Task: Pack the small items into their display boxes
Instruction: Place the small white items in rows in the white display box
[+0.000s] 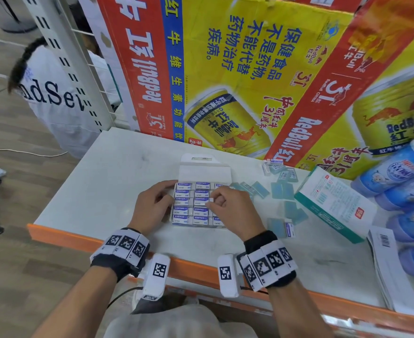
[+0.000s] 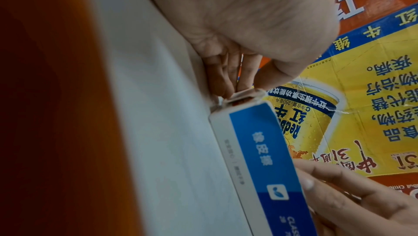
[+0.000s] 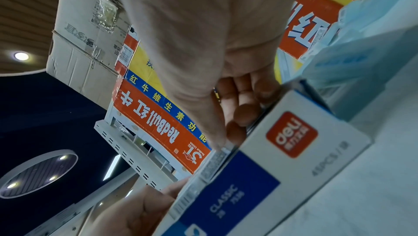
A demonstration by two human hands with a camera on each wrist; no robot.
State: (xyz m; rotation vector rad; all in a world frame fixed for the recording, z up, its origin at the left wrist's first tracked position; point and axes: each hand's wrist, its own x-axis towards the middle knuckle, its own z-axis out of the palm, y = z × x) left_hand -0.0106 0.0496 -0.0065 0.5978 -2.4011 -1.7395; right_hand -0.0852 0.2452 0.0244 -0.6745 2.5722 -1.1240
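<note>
An open white and blue display box (image 1: pixel 189 213) lies in the middle of the white shelf, its lid flap (image 1: pixel 204 170) folded back, with rows of wrapped erasers (image 1: pixel 184 211) inside. My left hand (image 1: pixel 169 196) grips the box's left edge; the left wrist view shows its fingers (image 2: pixel 222 80) and thumb on the box (image 2: pixel 260 150) corner. My right hand (image 1: pixel 211 202) hovers over the middle rows and pinches one small white eraser (image 1: pixel 210 199) between thumb and forefinger. In the right wrist view its curled fingers (image 3: pixel 244 114) sit above the box (image 3: pixel 282 159) rim. Several loose blue-sleeved erasers (image 1: pixel 281 191) lie to the right.
A green and white carton (image 1: pixel 332 203) lies at the right, with blue wrapped bottle packs (image 1: pixel 401 181) and a barcoded paper stack (image 1: pixel 386 259) beyond it. Red Bull cartons (image 1: pixel 225 69) wall off the back. The shelf's orange front edge (image 1: pixel 79 237) is near my wrists. A person in white (image 1: pixel 54 93) crouches at left.
</note>
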